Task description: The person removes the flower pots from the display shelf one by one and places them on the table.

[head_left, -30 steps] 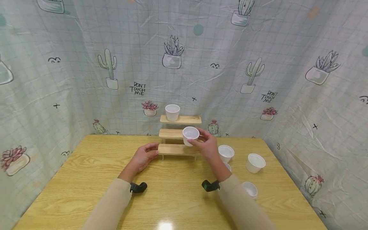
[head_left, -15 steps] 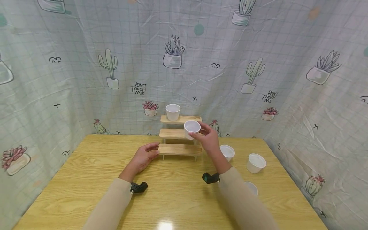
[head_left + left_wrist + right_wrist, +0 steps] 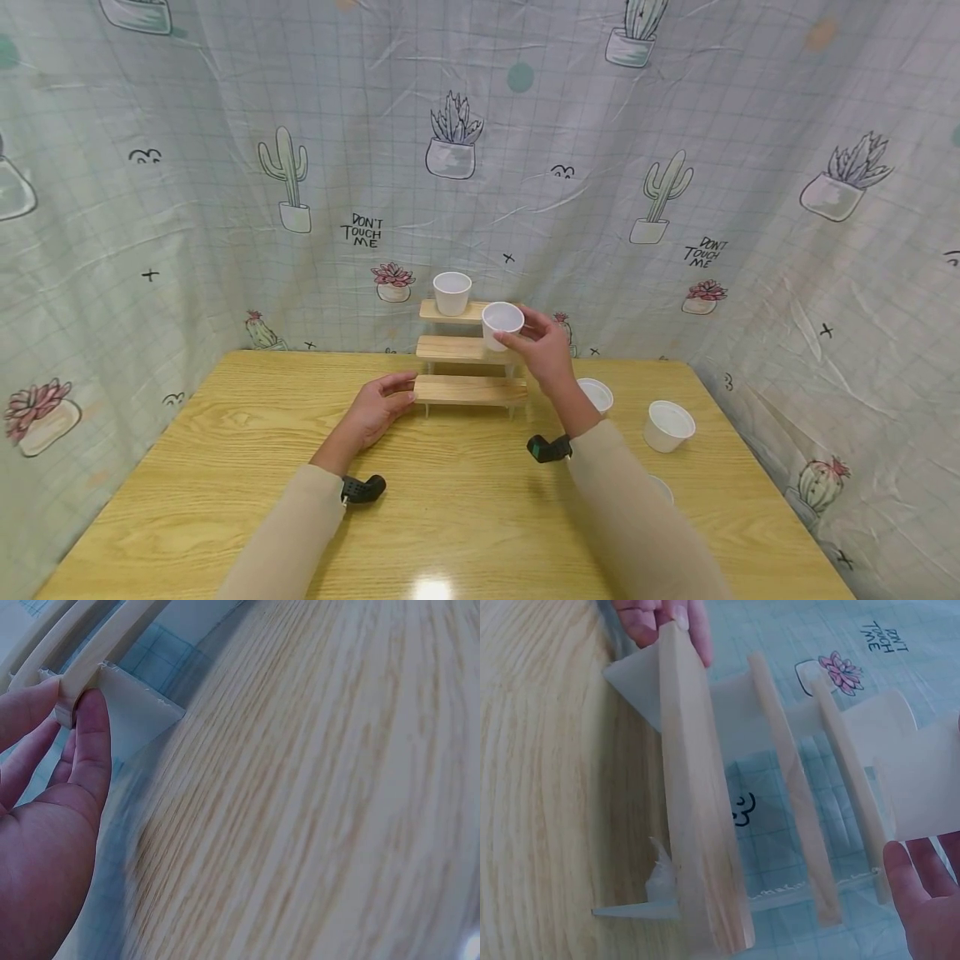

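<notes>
A three-tier wooden display stand (image 3: 470, 390) with pale legs stands at the back of the table. My left hand (image 3: 377, 412) pinches the left end of its lowest board, thumb and fingers on the wood in the left wrist view. On the left of the top board sits a white cup (image 3: 452, 295), upright. My right hand (image 3: 547, 354) grips a second white cup (image 3: 501, 330) by its side, mouth up, in front of the stand's right half. In the right wrist view that held cup (image 3: 922, 784) is close by the top board's edge.
Several more white cups are on the table at right: one (image 3: 669, 426) stands apart, another (image 3: 597, 395) is partly behind my right forearm, and a third (image 3: 662, 490) shows beside the sleeve. A curtain (image 3: 510, 200) with cactus prints hangs behind the table (image 3: 450, 508).
My right hand has raised the white cup from near the lowest board to about the height of the top one. The left hand keeps its place at the stand's end.
</notes>
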Tool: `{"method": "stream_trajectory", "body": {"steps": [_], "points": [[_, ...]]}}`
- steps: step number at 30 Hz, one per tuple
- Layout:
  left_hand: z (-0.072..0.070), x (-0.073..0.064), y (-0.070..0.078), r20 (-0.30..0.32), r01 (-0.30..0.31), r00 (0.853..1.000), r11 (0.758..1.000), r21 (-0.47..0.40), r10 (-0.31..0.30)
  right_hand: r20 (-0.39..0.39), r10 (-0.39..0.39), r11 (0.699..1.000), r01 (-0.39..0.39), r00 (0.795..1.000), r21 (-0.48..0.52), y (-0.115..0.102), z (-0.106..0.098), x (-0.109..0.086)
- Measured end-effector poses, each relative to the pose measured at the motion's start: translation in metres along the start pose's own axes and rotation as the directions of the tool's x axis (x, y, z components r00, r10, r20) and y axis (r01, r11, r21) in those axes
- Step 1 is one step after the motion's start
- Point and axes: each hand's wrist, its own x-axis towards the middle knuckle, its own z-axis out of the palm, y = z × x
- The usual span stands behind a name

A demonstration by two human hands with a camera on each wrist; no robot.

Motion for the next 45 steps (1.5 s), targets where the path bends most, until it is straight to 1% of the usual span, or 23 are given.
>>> {"method": "stream_trajectory", "body": {"steps": [3, 7, 14, 18, 24, 30, 33, 38, 42, 45], "points": [[0.000, 0.000, 0.001, 0.002, 0.002, 1.000, 1.000, -0.002, -0.002, -0.001, -0.001, 1.000, 0.001, 1.000, 0.019, 0.000, -0.001, 0.005], [0.000, 0.000, 0.001, -0.001, 0.005, 1.000, 1.000, -0.004, -0.005, -0.029, -0.003, 1.000, 0.003, 1.000, 0.000, 0.005, 0.000, 0.012], [0.001, 0.000, 0.001, -0.004, 0.003, 1.000, 1.000, -0.004, -0.003, -0.048, 0.007, 1.000, -0.008, 0.999, -0.026, 0.002, -0.001, 0.020], [0.000, 0.002, 0.000, 0.001, 0.005, 1.000, 1.000, -0.003, -0.005, -0.048, 0.023, 1.000, -0.024, 0.999, -0.019, 0.000, -0.002, 0.025], [-0.001, 0.004, -0.001, 0.005, 0.021, 1.000, 1.000, -0.018, -0.021, -0.044, 0.008, 1.000, -0.008, 0.999, -0.003, -0.001, -0.001, 0.032], [-0.002, 0.005, 0.000, 0.026, 0.032, 0.999, 0.999, -0.039, -0.031, -0.040, 0.002, 1.000, -0.003, 0.999, -0.017, 0.000, -0.002, 0.040], [-0.001, 0.005, 0.001, 0.021, 0.030, 0.999, 0.999, -0.038, -0.029, -0.037, 0.000, 1.000, 0.000, 0.999, -0.022, 0.000, -0.002, 0.043], [0.000, 0.004, 0.001, -0.003, 0.015, 1.000, 1.000, -0.012, -0.015, -0.037, 0.027, 0.999, -0.029, 0.999, -0.037, 0.000, -0.001, 0.048], [0.001, 0.003, 0.000, -0.003, 0.001, 1.000, 1.000, -0.007, -0.001, -0.038, 0.052, 0.997, -0.054, 0.998, -0.048, 0.001, -0.001, 0.052], [0.000, 0.003, 0.000, 0.000, -0.001, 1.000, 1.000, -0.009, 0.001, -0.046, 0.057, 0.996, -0.059, 0.997, -0.062, 0.001, 0.001, 0.055]]}}
